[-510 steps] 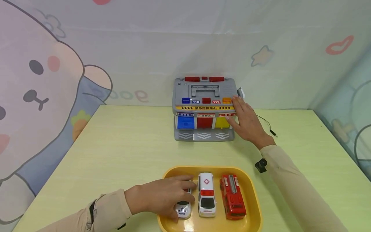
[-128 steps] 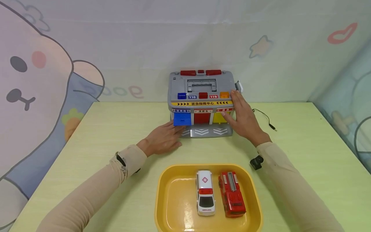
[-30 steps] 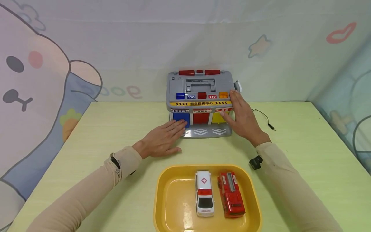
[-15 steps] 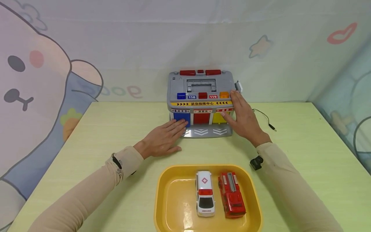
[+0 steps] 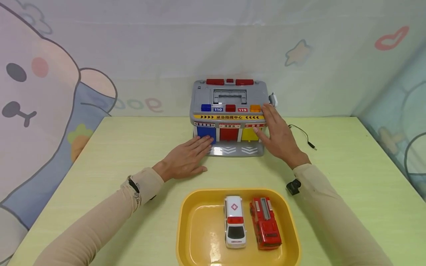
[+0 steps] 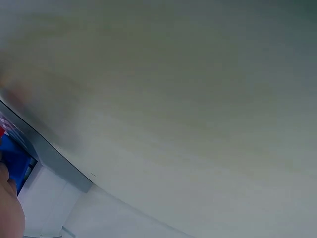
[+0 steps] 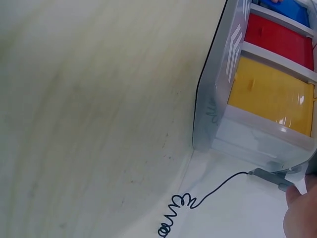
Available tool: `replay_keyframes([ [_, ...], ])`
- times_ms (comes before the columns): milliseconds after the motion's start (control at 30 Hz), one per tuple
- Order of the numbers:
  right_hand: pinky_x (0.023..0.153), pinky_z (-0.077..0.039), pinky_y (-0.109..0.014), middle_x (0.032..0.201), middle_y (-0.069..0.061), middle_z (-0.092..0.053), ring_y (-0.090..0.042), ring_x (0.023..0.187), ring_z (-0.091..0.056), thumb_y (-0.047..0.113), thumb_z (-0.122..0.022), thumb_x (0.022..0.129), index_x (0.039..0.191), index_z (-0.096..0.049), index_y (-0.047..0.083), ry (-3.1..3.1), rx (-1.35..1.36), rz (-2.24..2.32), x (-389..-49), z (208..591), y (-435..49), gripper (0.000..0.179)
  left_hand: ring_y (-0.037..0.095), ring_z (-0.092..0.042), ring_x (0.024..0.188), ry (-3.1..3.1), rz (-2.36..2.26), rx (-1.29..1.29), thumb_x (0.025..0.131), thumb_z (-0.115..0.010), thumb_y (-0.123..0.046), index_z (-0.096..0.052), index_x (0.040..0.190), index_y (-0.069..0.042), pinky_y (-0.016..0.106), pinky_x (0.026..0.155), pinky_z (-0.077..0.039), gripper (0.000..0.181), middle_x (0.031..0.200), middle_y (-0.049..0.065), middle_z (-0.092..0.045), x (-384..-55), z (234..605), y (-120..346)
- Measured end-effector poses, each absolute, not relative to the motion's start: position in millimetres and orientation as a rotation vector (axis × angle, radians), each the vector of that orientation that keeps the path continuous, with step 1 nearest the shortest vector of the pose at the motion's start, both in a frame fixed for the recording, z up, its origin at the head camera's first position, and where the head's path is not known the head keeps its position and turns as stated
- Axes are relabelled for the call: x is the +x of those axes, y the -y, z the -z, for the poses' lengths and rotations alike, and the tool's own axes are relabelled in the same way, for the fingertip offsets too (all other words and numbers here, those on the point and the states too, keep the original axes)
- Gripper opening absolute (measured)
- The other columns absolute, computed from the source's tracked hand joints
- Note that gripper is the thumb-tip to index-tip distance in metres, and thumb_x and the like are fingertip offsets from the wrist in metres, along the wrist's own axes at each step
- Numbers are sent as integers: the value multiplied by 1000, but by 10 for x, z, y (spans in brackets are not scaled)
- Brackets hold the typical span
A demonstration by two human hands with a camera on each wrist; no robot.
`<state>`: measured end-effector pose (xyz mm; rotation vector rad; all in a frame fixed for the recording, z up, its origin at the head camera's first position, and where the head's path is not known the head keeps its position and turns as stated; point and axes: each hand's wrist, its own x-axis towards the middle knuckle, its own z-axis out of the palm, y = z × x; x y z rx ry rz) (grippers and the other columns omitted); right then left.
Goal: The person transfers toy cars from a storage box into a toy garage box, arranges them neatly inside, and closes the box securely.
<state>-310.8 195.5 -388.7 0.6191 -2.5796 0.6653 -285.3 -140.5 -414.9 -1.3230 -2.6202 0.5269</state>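
A toy emergency station (image 5: 229,96) with a grey roof stands at the back of the table. Its blue door (image 5: 207,133), red door (image 5: 229,134) and yellow door (image 5: 250,134) all hang down. My left hand (image 5: 186,157) presses straight fingertips on the lower part of the blue door. My right hand (image 5: 281,138) rests on the station's right front corner, fingers along the roof edge and thumb at the front. In the left wrist view only a bit of my left hand (image 6: 9,210) shows beside the blue door. No police car is visible.
A yellow tray (image 5: 196,236) sits near the front, holding a white toy ambulance (image 5: 235,221) and a red toy fire truck (image 5: 266,223). A grey handset (image 7: 270,178) with a coiled black cord (image 7: 173,213) hangs at the station's right side. A printed cloth stands behind.
The police car, under my left hand in the tray earlier, has left it. My left hand moved to the station; the raised blue door came down. Lately the station shifted slightly backward.
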Motion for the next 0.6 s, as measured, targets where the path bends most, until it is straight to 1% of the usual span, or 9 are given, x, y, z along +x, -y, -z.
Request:
replay_keyframes([
  [233,123,-25,-53,166,-12,-22,-33,153,-23,39,-46,105,159,-24,8,2591,627,-685,-3116,3898,-1966,66,28,-18,156,2645,-531,-1310,103,-34,-56,-25,158,-4,42,128,-14,76,167,12,-19,-2841,4133,1415],
  [333,123,-25,-53,166,-12,-23,-33,153,-24,38,-46,106,159,-24,8,2583,635,-694,-3122,3906,-1970,65,28,-17,156,2652,-523,-1310,103,-35,-57,-25,158,-5,42,128,-13,76,167,12,-18,-2834,4124,1414],
  [400,123,-25,-53,166,-12,-22,-33,153,-24,37,-49,105,159,-23,9,2584,636,-701,-3125,3909,-1971,67,28,-17,156,2654,-515,-1312,103,-35,-56,-25,158,-5,42,128,-13,76,167,12,-19,-2830,4124,1413],
  [600,121,-31,-52,166,-11,-25,-32,151,-29,32,-66,97,157,-27,9,2564,631,-701,-3135,3916,-1962,76,28,-17,156,2659,-506,-1312,103,-35,-56,-25,158,-5,42,128,-13,76,168,12,-19,-2821,4122,1408],
])
